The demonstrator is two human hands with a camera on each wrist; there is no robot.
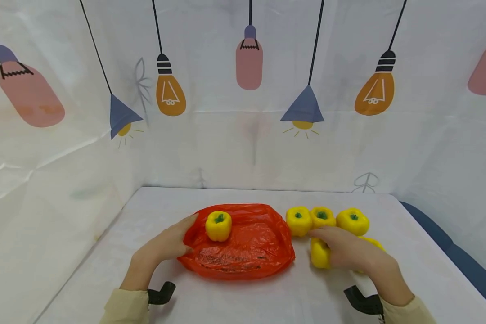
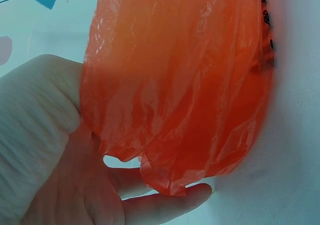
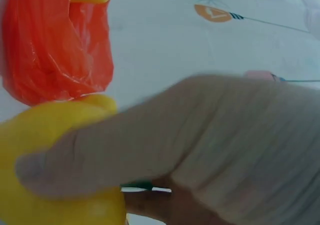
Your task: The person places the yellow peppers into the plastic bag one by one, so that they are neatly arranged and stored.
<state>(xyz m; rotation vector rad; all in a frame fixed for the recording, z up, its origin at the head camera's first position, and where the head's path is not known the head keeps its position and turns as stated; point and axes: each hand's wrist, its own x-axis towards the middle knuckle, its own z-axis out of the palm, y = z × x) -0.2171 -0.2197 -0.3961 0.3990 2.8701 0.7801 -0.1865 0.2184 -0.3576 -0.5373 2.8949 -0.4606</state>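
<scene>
A red plastic bag (image 1: pixel 249 245) lies on the white table with a yellow bell pepper (image 1: pixel 218 226) on top, stem up. My left hand (image 1: pixel 165 243) holds the bag's left end. In the left wrist view, the fingers (image 2: pixel 167 205) lie along crumpled red plastic and the bag hides part of the hand. My right hand (image 1: pixel 346 245) grips another yellow bell pepper (image 1: pixel 320 253), to the right of the bag. In the right wrist view, the blurred thumb (image 3: pixel 55 170) lies across that pepper; its far side is hidden.
Beyond my right hand stand three yellow bell peppers (image 1: pixel 298 221) in a row. Another yellow pepper (image 1: pixel 373 243) is partly hidden behind the hand. A white sheet printed with lamps (image 1: pixel 227 148) hangs at the back and left. A dark blue chair (image 1: pixel 449 252) sits off the right edge.
</scene>
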